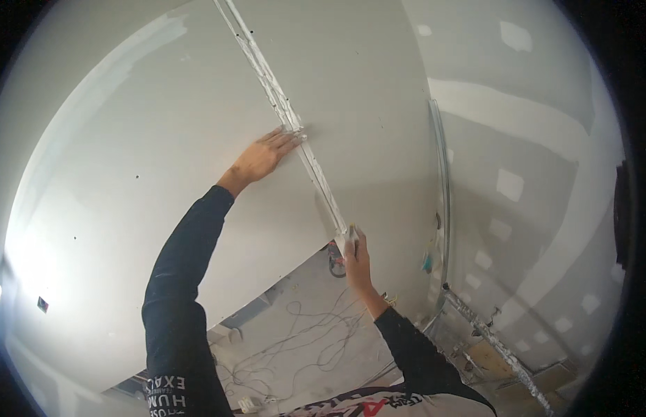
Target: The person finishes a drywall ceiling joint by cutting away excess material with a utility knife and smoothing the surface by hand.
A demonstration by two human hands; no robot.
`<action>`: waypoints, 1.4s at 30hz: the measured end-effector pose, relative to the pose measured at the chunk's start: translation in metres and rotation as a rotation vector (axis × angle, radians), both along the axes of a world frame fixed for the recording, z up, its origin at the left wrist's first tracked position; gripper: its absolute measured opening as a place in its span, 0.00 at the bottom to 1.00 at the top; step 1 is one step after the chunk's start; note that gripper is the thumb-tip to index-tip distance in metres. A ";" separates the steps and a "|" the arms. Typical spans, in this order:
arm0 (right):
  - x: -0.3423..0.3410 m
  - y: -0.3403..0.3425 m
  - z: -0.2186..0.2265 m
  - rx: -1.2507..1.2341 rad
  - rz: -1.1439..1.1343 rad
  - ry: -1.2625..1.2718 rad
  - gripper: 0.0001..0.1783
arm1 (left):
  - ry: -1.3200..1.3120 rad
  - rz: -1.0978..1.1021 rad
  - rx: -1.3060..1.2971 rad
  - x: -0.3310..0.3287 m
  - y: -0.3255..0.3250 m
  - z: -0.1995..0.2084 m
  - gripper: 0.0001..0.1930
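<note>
A long, narrow white strip (pixel 321 182) smeared with wet-looking joint compound runs at a slant down the grey plasterboard wall. My left hand (pixel 262 156) lies flat, fingers stretched together, their tips pressing on the strip about midway along it. Above those fingers the compound (pixel 271 82) is rough and ridged, with dark screw heads showing beside it. At the strip's lower end my right hand (pixel 358 263) is closed, thumb and fingers around a small white piece (pixel 342 244). Whether that piece is the strip's end or a separate tool, I cannot make out.
Tangled cables (pixel 316 330) lie on the floor below. A dark-and-red object (pixel 336 260) sits behind my right hand. To the right, a metal profile (pixel 443 187) stands along the corner, and a compound-spattered pole (pixel 493 340) slants downward. The right wall (pixel 511 146) has white patches.
</note>
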State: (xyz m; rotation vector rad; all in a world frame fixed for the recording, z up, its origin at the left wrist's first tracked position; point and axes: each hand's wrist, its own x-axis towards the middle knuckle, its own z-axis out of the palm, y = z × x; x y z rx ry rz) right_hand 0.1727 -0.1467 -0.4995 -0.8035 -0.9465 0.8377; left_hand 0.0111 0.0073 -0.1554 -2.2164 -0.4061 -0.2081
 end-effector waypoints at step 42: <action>-0.090 0.152 0.328 0.653 -0.735 -0.268 0.35 | 0.009 0.011 0.218 -0.023 -0.031 0.093 0.32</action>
